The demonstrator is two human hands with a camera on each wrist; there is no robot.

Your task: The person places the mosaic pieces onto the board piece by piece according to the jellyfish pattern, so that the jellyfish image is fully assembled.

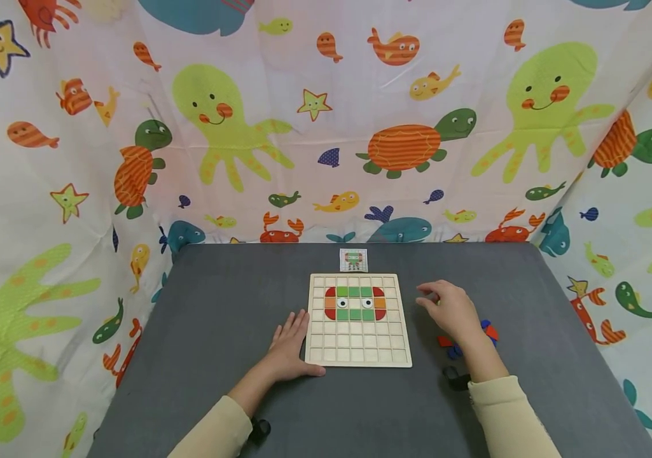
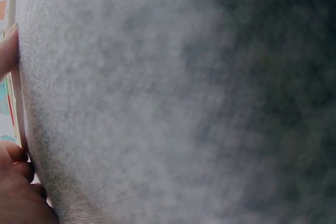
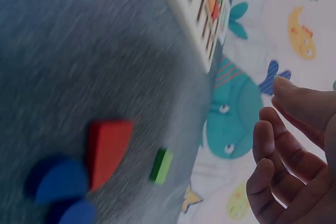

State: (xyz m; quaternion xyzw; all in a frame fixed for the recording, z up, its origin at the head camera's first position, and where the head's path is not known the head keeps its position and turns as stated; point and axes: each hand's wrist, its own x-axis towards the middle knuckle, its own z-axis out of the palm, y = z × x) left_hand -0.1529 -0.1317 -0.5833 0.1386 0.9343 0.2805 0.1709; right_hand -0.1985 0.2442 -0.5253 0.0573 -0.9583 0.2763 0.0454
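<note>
A square wooden grid board (image 1: 359, 356) lies flat on the table, seen in the head view. On its upper rows, green, orange and red pieces and two eye pieces (image 1: 342, 303) form a rounded pattern. My left hand (image 1: 287, 355) rests at the board's left side, fingers spread along the edge and thumb by the near left corner. To the right of the board, my right hand (image 1: 453, 310) hovers with loosely bent fingers and nothing visible between them. Beneath it, the right wrist view has a red quarter-round piece (image 3: 107, 150), blue pieces (image 3: 58, 179) and a green piece (image 3: 161, 166).
Just behind the board lies a small picture card (image 1: 353, 260). The dark grey table (image 1: 234, 305) reaches back to a curtain (image 1: 314, 159) printed with sea animals. A grey blur fills most of the left wrist view.
</note>
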